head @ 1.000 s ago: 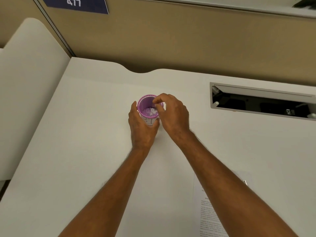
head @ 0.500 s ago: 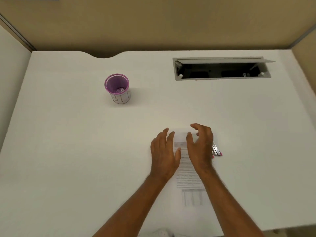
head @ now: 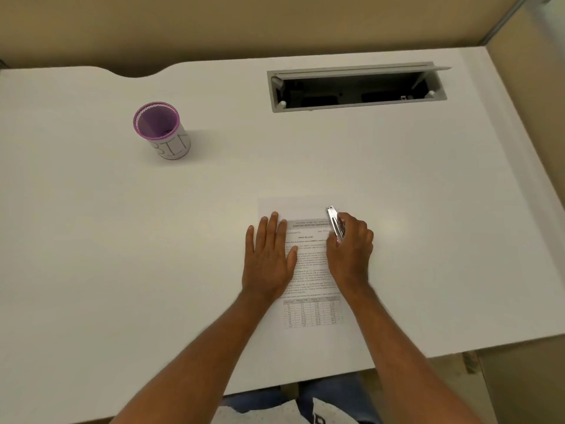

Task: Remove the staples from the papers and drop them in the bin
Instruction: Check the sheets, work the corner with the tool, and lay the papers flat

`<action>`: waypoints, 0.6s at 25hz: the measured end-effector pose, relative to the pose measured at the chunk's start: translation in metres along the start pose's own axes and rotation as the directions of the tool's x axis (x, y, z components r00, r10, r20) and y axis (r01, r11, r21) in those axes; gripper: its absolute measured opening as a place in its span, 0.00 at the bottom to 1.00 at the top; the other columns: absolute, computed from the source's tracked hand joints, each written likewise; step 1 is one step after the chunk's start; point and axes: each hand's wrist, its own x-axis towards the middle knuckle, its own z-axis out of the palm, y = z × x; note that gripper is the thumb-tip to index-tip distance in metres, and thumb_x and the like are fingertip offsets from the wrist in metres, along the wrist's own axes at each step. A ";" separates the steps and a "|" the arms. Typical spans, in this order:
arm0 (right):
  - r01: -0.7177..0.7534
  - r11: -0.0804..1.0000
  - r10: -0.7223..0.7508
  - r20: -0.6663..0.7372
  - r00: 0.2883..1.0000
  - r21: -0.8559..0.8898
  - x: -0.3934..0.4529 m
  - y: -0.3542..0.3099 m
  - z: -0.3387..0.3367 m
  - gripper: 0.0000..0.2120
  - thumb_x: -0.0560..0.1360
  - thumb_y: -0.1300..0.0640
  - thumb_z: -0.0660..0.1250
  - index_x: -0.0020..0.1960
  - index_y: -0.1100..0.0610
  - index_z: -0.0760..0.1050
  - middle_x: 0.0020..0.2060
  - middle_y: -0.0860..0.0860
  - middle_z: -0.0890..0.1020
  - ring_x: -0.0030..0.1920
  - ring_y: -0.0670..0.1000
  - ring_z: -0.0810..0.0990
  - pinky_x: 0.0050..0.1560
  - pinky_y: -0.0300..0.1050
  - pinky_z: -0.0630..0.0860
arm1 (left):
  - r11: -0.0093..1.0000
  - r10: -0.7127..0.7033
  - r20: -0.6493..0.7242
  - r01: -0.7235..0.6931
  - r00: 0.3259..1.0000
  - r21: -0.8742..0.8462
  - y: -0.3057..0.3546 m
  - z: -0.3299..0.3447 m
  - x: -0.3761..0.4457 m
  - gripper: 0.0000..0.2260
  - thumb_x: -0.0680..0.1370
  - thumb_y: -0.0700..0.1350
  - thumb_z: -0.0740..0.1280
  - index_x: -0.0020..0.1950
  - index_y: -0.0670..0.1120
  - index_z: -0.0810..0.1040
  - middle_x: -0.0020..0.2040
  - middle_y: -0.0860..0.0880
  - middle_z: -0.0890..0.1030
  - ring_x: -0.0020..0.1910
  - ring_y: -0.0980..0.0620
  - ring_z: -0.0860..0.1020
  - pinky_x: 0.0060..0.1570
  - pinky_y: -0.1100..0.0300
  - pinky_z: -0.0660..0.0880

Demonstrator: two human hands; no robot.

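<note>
A printed sheet of paper lies on the white desk near its front edge. My left hand rests flat on the paper's left side, fingers spread. My right hand grips a metal staple remover, its tip pointing at the paper's top right corner. The small purple bin, labelled BIN, stands upright at the far left of the desk, well away from both hands. No staple is visible at this size.
An open grey cable tray is set into the desk at the back right. A tan partition wall runs along the back. The desk's front edge is close below the paper.
Both hands left the bin and came back to the paper. My right hand picked up the staple remover, which earlier lay on the desk beside the paper.
</note>
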 end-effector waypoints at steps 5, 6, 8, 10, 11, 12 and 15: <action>-0.038 0.998 0.042 -0.088 0.995 0.049 0.023 0.029 -0.026 0.21 0.76 0.63 0.67 0.68 0.54 0.72 0.61 0.54 0.78 0.61 0.59 0.73 0.60 0.56 0.72 | 1.000 -0.005 -0.007 0.005 1.000 0.022 0.001 0.003 0.000 0.29 0.85 0.56 0.53 0.84 0.44 0.56 0.85 0.44 0.54 0.84 0.43 0.53 0.81 0.40 0.51; -0.078 0.996 0.082 -0.116 0.990 0.040 0.029 0.038 -0.033 0.21 0.76 0.63 0.68 0.68 0.54 0.72 0.61 0.54 0.78 0.61 0.60 0.73 0.60 0.57 0.71 | 1.000 -0.003 -0.012 0.004 1.000 0.025 0.001 0.004 -0.001 0.29 0.85 0.56 0.53 0.83 0.44 0.56 0.85 0.44 0.54 0.84 0.43 0.53 0.81 0.40 0.51; -0.144 0.989 0.145 -0.133 0.980 0.021 0.038 0.054 -0.045 0.20 0.76 0.62 0.68 0.68 0.54 0.73 0.61 0.56 0.78 0.62 0.63 0.73 0.61 0.58 0.71 | 1.000 -0.005 -0.021 0.005 1.000 0.028 0.001 0.005 0.000 0.29 0.85 0.56 0.54 0.83 0.44 0.56 0.85 0.44 0.55 0.84 0.44 0.53 0.81 0.40 0.51; -0.159 0.987 0.159 -0.117 0.980 0.011 0.043 0.063 -0.051 0.19 0.77 0.61 0.67 0.67 0.55 0.73 0.61 0.57 0.78 0.62 0.63 0.73 0.61 0.59 0.71 | 1.000 -0.008 -0.024 0.008 1.000 0.030 0.000 0.005 0.000 0.29 0.85 0.56 0.54 0.83 0.44 0.56 0.85 0.44 0.54 0.84 0.44 0.53 0.81 0.40 0.51; -0.157 0.988 0.157 -0.106 0.982 0.005 0.043 0.065 -0.052 0.19 0.76 0.60 0.68 0.67 0.56 0.73 0.62 0.57 0.77 0.62 0.64 0.73 0.61 0.59 0.71 | 1.000 -0.008 -0.025 0.008 1.000 0.030 0.000 0.006 0.000 0.29 0.85 0.56 0.53 0.84 0.44 0.56 0.85 0.44 0.54 0.84 0.44 0.53 0.81 0.40 0.51; -0.158 0.988 0.156 -0.102 0.982 -0.003 0.042 0.066 -0.053 0.20 0.76 0.59 0.69 0.67 0.56 0.73 0.63 0.57 0.77 0.63 0.64 0.72 0.61 0.59 0.71 | 1.000 -0.007 -0.024 0.007 1.000 0.030 0.000 0.006 -0.001 0.30 0.85 0.56 0.53 0.84 0.45 0.55 0.85 0.45 0.54 0.84 0.44 0.52 0.82 0.41 0.51; -0.097 0.995 0.092 -0.178 0.980 -0.020 0.031 0.056 -0.054 0.24 0.75 0.57 0.72 0.70 0.56 0.71 0.67 0.56 0.74 0.65 0.61 0.70 0.63 0.59 0.70 | 0.999 -0.004 -0.033 0.006 0.999 0.035 0.000 0.007 0.000 0.30 0.85 0.57 0.52 0.84 0.45 0.55 0.85 0.45 0.54 0.84 0.44 0.52 0.82 0.41 0.50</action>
